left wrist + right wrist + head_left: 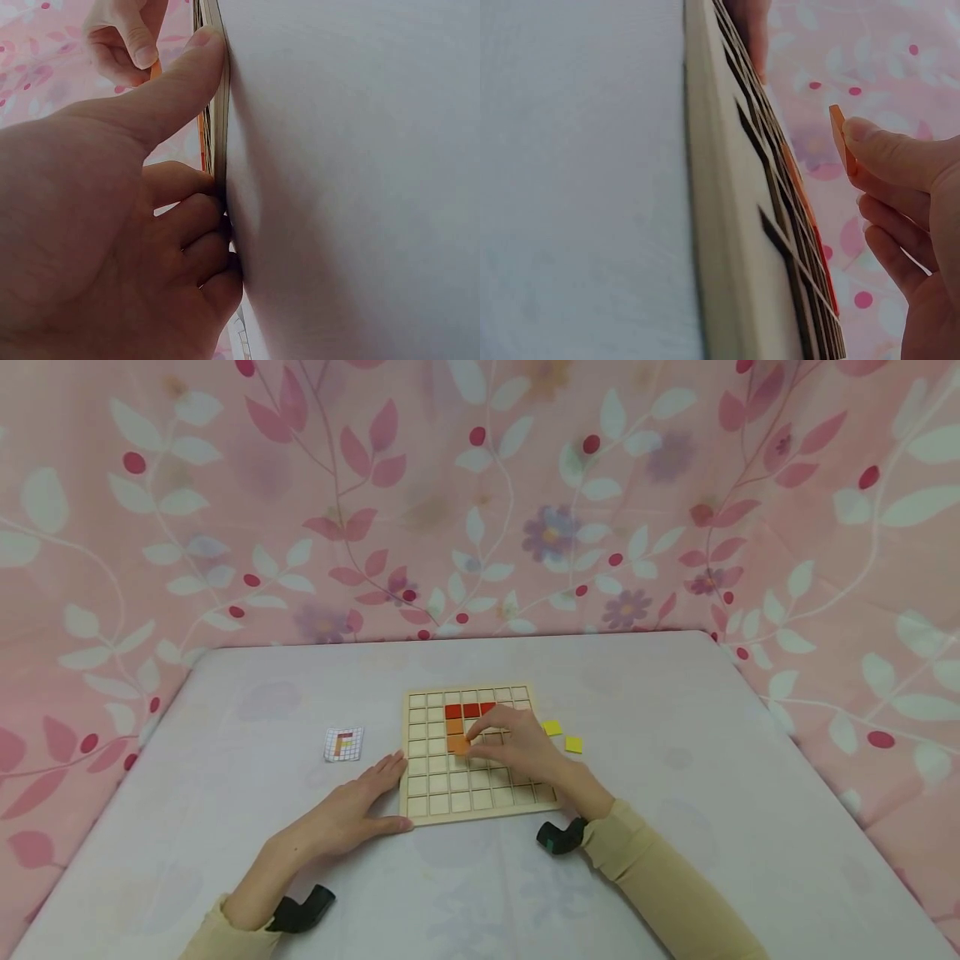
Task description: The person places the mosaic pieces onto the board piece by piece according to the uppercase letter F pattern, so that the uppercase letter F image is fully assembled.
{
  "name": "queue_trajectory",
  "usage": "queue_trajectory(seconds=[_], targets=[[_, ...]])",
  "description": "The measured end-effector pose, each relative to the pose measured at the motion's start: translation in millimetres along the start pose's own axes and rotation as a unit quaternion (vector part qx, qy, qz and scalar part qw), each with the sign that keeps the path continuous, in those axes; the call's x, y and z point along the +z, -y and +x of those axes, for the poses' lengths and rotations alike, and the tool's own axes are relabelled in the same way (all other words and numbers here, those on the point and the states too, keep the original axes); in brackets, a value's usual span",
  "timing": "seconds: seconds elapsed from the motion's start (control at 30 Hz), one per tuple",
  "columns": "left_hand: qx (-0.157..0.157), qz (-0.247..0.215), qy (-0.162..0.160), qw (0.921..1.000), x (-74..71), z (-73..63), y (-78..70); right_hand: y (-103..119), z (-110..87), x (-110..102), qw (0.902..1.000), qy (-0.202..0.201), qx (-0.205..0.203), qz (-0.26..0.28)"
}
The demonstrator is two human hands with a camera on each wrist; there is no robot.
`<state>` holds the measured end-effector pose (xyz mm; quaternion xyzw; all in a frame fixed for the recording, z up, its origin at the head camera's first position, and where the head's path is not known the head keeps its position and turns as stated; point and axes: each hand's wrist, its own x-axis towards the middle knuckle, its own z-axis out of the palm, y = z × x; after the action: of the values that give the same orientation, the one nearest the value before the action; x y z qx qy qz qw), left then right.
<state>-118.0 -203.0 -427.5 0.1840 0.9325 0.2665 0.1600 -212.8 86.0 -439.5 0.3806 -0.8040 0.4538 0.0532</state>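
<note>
A light wooden grid board (438, 783) lies on the table. My right hand (521, 745) is over it, pinching a thin orange square tile (840, 139) between thumb and index finger, raised above the board in the right wrist view. A row of red tiles (453, 712) sits in the board's upper cells, its right end partly covered by that hand. Orange (454, 727) continues downward from the leftmost red tile. My left hand (337, 817) rests at the board's near left corner, fingers extended along the left side and thumb (202, 56) against the near edge.
Two yellow tiles (573, 744) lie on the table just right of the board. Left of it is a small paper card (343, 744) printed with a grid and a coloured pattern. A pink floral cloth (480, 527) hangs behind the white-covered table (675, 827).
</note>
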Motion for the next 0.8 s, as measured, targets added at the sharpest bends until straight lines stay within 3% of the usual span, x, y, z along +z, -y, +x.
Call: queue_trajectory(seconds=[0.53,0.8], targets=[[0.001,-0.004,0.000,1.0000,0.1,0.1,0.1,-2.4,-4.7,14.0,0.9994,0.017,0.028,-0.012],[0.000,-0.007,0.002,1.0000,-0.9,0.2,-0.6,-3.3,-4.8,16.2,0.9995,0.010,-0.020,-0.024]])
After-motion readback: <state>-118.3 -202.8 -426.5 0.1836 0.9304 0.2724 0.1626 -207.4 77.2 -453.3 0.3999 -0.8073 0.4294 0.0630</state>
